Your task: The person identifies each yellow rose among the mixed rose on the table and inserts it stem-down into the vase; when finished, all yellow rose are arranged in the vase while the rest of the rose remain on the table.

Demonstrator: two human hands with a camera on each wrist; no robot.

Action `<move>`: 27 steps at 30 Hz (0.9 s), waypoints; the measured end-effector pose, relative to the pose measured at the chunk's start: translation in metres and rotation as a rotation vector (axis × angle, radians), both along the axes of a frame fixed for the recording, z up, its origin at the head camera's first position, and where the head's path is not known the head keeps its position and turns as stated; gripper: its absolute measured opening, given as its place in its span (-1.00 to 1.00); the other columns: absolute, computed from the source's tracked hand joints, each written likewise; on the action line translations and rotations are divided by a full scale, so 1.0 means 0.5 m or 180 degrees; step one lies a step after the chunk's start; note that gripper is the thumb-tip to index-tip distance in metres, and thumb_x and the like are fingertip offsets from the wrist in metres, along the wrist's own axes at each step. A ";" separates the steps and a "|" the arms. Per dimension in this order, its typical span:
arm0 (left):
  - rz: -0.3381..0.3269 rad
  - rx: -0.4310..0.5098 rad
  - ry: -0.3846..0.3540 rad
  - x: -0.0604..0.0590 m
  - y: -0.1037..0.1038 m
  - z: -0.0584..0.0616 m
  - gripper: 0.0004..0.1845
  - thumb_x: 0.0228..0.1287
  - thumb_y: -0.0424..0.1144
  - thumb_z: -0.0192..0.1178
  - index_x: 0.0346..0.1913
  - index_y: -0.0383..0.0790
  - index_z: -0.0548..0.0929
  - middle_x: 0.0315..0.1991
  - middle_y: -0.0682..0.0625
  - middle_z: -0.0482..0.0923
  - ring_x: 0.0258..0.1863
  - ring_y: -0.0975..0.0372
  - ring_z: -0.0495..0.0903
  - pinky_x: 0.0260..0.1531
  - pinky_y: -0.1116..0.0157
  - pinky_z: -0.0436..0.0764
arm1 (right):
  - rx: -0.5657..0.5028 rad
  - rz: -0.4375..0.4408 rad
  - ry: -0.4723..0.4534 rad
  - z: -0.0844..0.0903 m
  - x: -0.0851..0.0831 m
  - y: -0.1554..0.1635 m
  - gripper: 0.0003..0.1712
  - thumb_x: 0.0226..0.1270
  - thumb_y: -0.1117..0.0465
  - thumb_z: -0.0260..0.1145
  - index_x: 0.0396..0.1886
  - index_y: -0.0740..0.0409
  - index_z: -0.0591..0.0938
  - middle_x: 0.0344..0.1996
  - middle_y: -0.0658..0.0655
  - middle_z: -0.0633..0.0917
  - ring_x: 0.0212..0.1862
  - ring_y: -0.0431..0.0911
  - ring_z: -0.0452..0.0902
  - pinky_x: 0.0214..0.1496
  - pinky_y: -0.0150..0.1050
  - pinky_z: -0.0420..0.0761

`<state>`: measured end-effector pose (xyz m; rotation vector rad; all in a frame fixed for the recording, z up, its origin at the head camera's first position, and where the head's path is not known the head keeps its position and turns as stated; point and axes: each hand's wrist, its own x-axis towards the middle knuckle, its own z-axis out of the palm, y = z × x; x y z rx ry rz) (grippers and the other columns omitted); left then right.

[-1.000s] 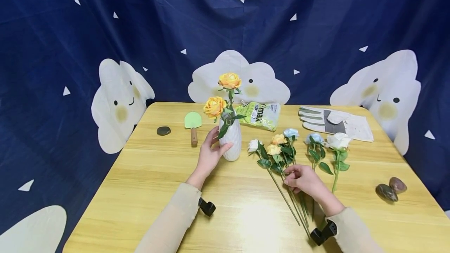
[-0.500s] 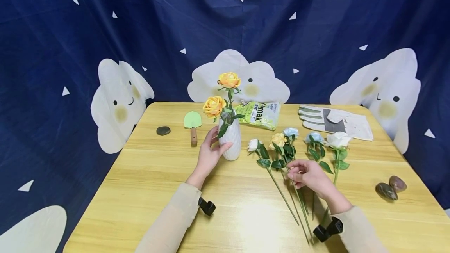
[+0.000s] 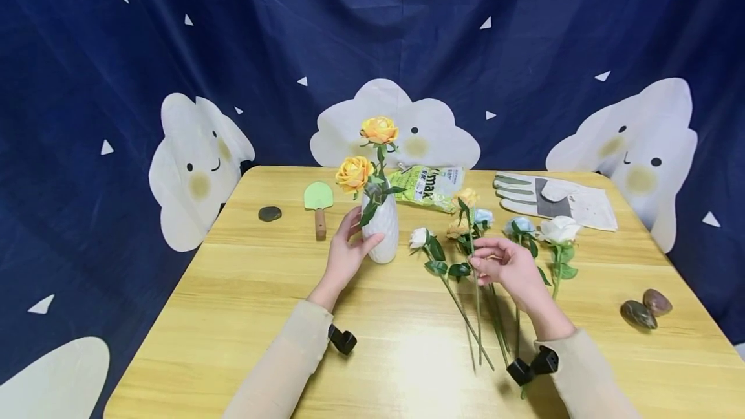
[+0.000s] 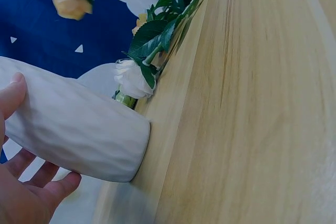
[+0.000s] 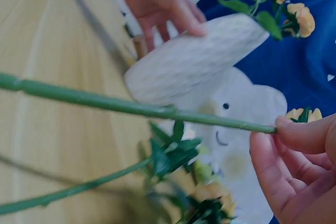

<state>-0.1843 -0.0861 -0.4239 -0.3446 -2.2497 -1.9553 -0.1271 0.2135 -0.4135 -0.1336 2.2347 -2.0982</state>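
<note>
- Right hand (image 3: pixel 505 268) pinches the thin green stem of a yellow artificial rose (image 3: pixel 467 198): light, springy, best held mid-stem.
- Left hand (image 3: pixel 345 256) cups the white ribbed ceramic vase (image 3: pixel 380 228), likely breakable, near the wooden table (image 3: pixel 244 315)'s far edge.

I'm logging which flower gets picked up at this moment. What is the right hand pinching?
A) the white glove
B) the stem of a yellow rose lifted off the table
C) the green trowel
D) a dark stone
B: the right hand pinches the green stem of a yellow rose, whose head is raised above the flowers lying on the table, while the left hand holds the white vase.
</note>
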 end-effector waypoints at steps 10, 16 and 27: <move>-0.0011 -0.0011 -0.0006 -0.001 -0.001 0.000 -0.30 0.09 -0.32 0.35 0.31 -0.26 0.30 0.15 -0.30 0.36 0.10 -0.11 0.40 0.04 0.02 0.47 | -0.0761 -0.0008 0.0484 0.082 -0.028 -0.031 -0.60 0.13 0.52 0.29 -0.01 0.44 0.45 -0.32 0.17 0.66 -0.38 -0.11 0.64 -0.43 -0.17 0.65; 0.0001 -0.0040 0.0009 0.001 -0.001 -0.001 -0.30 0.09 -0.32 0.35 0.30 -0.26 0.31 0.15 -0.30 0.37 0.08 -0.11 0.40 0.03 0.00 0.46 | -0.1029 -0.0095 0.0661 0.120 -0.044 -0.052 -0.63 0.15 0.56 0.25 -0.03 0.34 0.47 -0.31 0.16 0.67 -0.33 -0.08 0.66 -0.39 -0.15 0.65; -0.0016 -0.0025 0.0019 0.001 -0.001 0.001 -0.30 0.08 -0.33 0.35 0.30 -0.28 0.30 0.14 -0.31 0.37 0.08 -0.13 0.40 0.02 0.00 0.47 | -0.2153 -0.0439 0.1629 0.256 -0.066 -0.120 -0.59 0.02 0.68 0.25 -0.10 0.43 0.47 -0.39 0.29 0.64 -0.40 0.04 0.64 -0.44 -0.12 0.65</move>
